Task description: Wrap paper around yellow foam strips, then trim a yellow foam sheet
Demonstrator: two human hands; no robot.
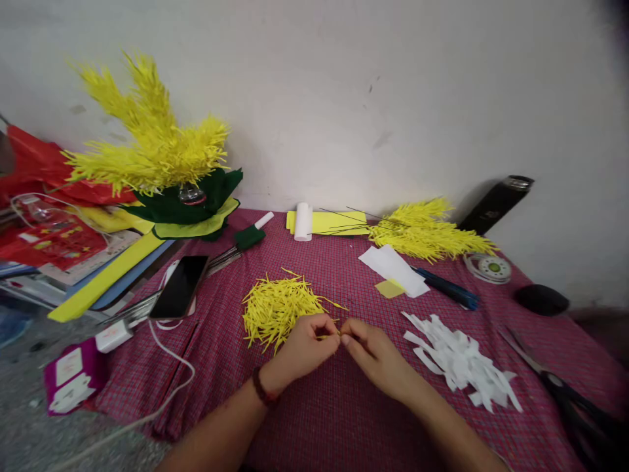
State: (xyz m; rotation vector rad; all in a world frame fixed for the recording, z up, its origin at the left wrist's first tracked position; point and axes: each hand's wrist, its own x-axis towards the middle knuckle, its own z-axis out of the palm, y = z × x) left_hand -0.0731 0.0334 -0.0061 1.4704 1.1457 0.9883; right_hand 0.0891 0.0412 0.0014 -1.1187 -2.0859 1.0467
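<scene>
My left hand (305, 343) and my right hand (369, 349) meet fingertip to fingertip over the red checked cloth (324, 419). Both are closed in a pinch on one thin yellow strip (333, 335) held between them. A heap of the same yellow strips (275, 308) lies just behind my left hand, almost touching it. A dark bracelet sits on my left wrist.
White paper scraps (459, 360) lie to the right, with scissors (555, 380) beyond them. A phone (179, 286) with a white cable lies at the left. Finished yellow sprays (427, 233), a white roll (303, 221), a black bottle (496, 203) and a yellow-and-green decoration (162, 164) stand by the wall.
</scene>
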